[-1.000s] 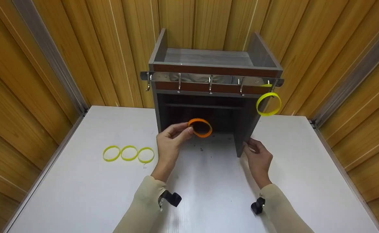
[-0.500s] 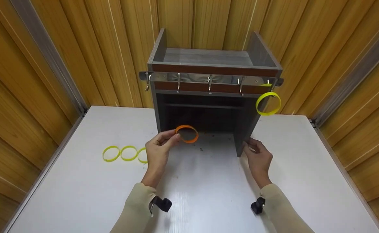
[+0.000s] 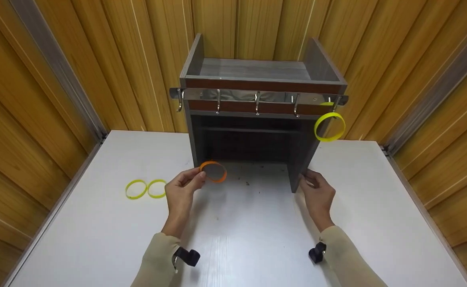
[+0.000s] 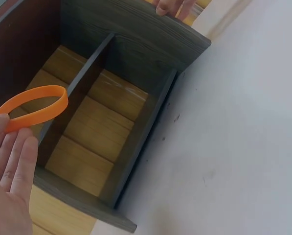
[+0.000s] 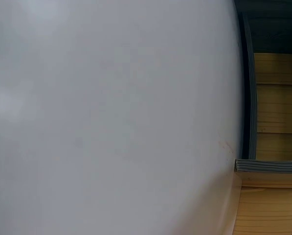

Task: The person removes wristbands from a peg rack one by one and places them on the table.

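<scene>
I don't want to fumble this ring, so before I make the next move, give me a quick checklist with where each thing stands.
1. Thin, flat-banded orange ring pinched in the left hand: ok.
2. Right hand on the side panel of the grey wooden shelf unit: ok, near its lower front edge.
3. Free shiny metal hooks: ok, four of five bear nothing.
4. Round yellow ring hanging from the right-end hook: ok.
5. Orange ring on a hook: not ok, it is held below the rail.
6. Further yellow rings on the white table hidden behind the left hand: cannot tell.
</scene>
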`<state>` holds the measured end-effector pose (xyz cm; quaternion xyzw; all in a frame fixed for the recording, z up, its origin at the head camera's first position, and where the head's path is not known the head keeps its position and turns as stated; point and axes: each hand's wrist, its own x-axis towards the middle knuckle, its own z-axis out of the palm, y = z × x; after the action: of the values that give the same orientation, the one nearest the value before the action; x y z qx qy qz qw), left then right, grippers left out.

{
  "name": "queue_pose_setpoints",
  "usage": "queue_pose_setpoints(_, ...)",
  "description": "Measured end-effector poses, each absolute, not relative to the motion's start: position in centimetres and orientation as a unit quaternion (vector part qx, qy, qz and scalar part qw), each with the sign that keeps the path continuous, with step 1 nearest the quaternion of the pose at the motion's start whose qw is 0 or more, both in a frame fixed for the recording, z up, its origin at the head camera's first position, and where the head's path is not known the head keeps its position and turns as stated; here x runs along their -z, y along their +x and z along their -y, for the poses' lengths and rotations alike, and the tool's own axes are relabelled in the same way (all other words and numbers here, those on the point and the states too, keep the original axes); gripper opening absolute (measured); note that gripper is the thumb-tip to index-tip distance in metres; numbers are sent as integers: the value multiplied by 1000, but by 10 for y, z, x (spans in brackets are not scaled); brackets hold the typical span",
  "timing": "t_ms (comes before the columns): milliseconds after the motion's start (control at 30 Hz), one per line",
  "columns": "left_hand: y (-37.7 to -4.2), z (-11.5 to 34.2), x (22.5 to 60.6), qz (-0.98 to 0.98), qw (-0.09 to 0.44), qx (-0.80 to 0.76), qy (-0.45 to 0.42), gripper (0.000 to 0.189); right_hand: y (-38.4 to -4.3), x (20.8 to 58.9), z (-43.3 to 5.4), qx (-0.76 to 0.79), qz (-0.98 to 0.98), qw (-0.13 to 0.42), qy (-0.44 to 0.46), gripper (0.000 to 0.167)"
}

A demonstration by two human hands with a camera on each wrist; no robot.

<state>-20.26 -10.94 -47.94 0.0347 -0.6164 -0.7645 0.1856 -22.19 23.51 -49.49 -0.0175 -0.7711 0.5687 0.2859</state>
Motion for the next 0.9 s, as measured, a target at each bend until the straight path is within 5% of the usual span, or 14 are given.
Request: queue_pose_setpoints(900,-170,212,517,610,200,750,157,34,-222,496,-234,-582,761,286,-4,19)
